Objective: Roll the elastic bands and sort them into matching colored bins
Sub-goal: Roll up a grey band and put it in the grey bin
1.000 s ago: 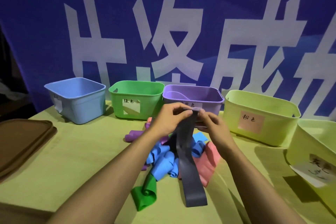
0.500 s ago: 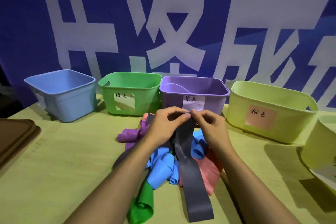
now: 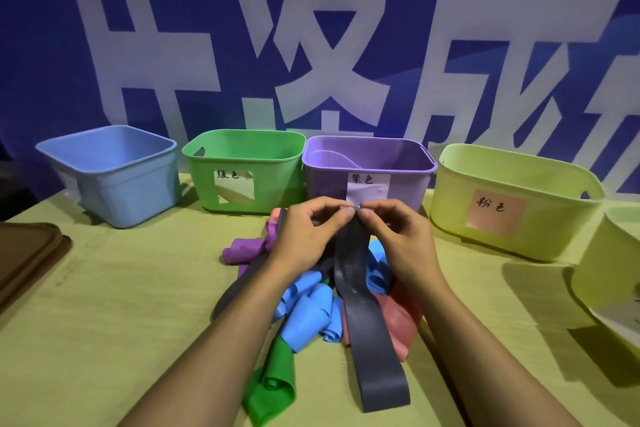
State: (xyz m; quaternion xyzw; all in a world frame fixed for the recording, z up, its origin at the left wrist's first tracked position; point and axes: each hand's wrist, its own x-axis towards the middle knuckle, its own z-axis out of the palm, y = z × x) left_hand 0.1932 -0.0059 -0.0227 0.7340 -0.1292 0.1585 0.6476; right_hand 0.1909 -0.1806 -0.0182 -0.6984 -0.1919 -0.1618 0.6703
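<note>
from the head camera, both hands are up over the pile in the middle of the counter. the left hand and the right hand meet at their fingertips, and each grip pinches the top end of a dark grey elastic band, thumbs and forefingers pressed together on it just in front of the purple bin. the rest of the band hangs down and trails toward the camera, its loop end lying flat on the yellow-green cloth.

under and around it lies a heap of other bands: curled blue bands beneath the left wrist, a pink band just right of the grey one, a purple band to the left, and a green band partly rolled, nearest the camera. a second dark strip runs out beneath the left forearm. the forearms hide much of the heap.

along the back stand a blue bin, a green bin, the purple one with a paper label, and a pale yellow-green bin bearing a pink label. another pale bin is cut off at the right edge, well apart from the hands. a brown tray sits at the left edge. behind everything hangs a blue banner with large white characters.
</note>
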